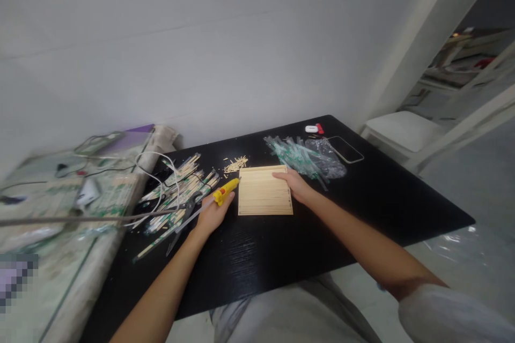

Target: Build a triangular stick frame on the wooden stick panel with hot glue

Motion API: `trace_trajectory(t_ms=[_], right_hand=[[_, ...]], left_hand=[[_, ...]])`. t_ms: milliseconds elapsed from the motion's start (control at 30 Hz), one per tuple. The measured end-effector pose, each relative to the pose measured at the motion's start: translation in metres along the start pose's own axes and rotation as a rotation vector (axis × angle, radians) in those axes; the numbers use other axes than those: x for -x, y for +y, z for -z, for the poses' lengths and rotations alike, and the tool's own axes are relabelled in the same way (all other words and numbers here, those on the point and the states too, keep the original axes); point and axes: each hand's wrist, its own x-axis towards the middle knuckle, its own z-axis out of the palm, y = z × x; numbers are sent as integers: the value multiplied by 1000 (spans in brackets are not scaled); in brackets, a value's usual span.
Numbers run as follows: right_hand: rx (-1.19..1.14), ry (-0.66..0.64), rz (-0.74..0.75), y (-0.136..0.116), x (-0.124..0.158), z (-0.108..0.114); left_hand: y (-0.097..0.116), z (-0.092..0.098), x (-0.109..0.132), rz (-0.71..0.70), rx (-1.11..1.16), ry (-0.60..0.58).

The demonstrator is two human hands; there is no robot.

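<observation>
My left hand (214, 215) is closed around a yellow hot glue gun (225, 191), with a clear glue stick (195, 215) running out of its back. The gun's nozzle points at the left edge of a square panel of pale wooden sticks (263, 193) laid side by side. Gripping that panel at its right edge is my right hand (298, 185), thumb on top and the other fingers mostly hidden. Just behind the panel lies a small pile of short cut stick pieces (236, 164).
Wrapped chopsticks (181, 187) and pliers (189, 209) lie left on the black table (257, 257). Empty plastic wrappers (298, 155), a phone (344, 149) and a white case (311, 129) are at the right. A white cable (176, 171) loops from the cluttered surface at left.
</observation>
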Motion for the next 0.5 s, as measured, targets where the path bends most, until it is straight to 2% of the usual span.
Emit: trace_trajectory(t_ms=[500], right_hand=[[-17, -26, 1, 1, -2, 1]], left_hand=[[0, -2, 1, -45, -26, 38]])
